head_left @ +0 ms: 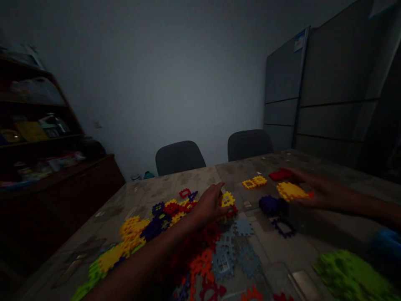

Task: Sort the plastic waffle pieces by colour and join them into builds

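Note:
My left hand [210, 203] reaches over the middle of the pile, its fingers and thumb closed around a yellow toothed building tile [227, 199] with a window cut-out. Red tiles [232, 210] lie just under it. To the right, my right hand [316, 188] grips yellow toothed tiles [291, 191] between fingers and thumb, above the table. Red pieces [280, 174] are right beyond its fingertips. Below it sit dark purple tiles [272, 205] and a purple frame piece [284, 228]. The picture is dim, and part of each grip is hidden.
A mixed pile of yellow tiles [133, 234], grey tiles [223, 261] and orange tiles [202, 265] spreads over the patterned table [150, 190]. Green tiles [354, 276] and blue ones [387, 242] lie front right. Two chairs [180, 158] stand behind; shelves [34, 138] are at left.

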### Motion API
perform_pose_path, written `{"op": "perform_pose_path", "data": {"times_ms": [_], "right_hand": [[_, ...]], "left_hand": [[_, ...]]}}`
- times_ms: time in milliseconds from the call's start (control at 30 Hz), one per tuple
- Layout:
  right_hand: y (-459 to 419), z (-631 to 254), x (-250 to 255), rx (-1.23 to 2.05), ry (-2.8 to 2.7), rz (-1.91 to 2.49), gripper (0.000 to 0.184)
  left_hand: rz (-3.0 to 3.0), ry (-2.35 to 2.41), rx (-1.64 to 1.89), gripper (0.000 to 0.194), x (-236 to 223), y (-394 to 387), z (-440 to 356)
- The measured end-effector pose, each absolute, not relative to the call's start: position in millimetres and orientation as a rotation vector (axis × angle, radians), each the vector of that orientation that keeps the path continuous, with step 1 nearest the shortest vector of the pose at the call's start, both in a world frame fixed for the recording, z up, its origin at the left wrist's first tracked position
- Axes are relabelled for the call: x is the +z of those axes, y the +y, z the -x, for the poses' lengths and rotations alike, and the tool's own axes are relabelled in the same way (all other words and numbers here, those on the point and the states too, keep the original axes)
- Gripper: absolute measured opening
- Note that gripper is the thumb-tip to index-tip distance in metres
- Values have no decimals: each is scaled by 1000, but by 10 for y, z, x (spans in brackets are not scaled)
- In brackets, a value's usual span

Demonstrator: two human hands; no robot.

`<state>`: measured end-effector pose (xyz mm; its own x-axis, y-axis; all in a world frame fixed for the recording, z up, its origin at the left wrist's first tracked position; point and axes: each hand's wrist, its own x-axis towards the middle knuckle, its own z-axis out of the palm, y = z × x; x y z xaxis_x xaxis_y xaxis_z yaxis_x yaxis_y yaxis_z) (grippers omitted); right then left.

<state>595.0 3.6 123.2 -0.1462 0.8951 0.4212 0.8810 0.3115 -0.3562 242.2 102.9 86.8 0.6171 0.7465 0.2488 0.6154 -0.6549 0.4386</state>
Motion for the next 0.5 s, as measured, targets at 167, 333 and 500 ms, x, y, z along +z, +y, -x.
{"op": "perform_pose_path", "data": {"times_ms": [167, 333, 500], "right_hand": [[349, -6176, 1310, 156, -2053, 1651, 91], [596, -6350, 1253, 152, -2065, 1703, 87], [819, -6492, 1189, 108, -2084, 1747, 90]], "left_hand": [[-2598, 1105, 531, 40, 887, 1414, -2875], [-2643, 1091, 486, 37, 909, 1703, -3434], [-2665, 1125, 472, 37, 849, 1950, -4003]]}}
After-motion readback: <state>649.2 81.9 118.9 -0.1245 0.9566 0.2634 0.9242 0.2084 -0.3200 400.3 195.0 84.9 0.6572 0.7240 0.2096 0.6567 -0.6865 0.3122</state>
